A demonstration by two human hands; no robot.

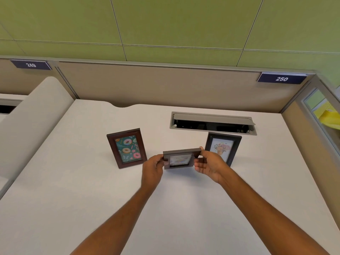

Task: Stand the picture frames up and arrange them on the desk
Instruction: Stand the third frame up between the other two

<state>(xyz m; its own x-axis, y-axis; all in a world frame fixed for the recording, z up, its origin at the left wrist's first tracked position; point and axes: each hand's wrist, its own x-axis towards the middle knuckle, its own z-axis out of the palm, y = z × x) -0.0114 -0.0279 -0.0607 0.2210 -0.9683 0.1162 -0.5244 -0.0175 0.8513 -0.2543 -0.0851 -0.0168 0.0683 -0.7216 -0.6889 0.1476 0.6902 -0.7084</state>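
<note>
Three picture frames are counted on the white desk [73, 181]. One, a reddish-brown frame [127, 148] with a doughnut print, is stood upright on the left, well apart from the others. A second, a black frame [223, 147] with a flower print, is stood upright on the right, just in front of the open cable hatch [213, 123] set into the desk. The third, a small dark-brown frame [181, 158], is held between the two, near the desk surface and tilted back; whether its lower edge touches the desk cannot be told. Its left side is gripped by the left hand [152, 167], fingers curled closed around the edge, and its right side by the right hand [209, 165], thumb in front and fingers behind. Two numbered plates, 249 [31, 64] and 250 [281, 78], are seen on the partition.
</note>
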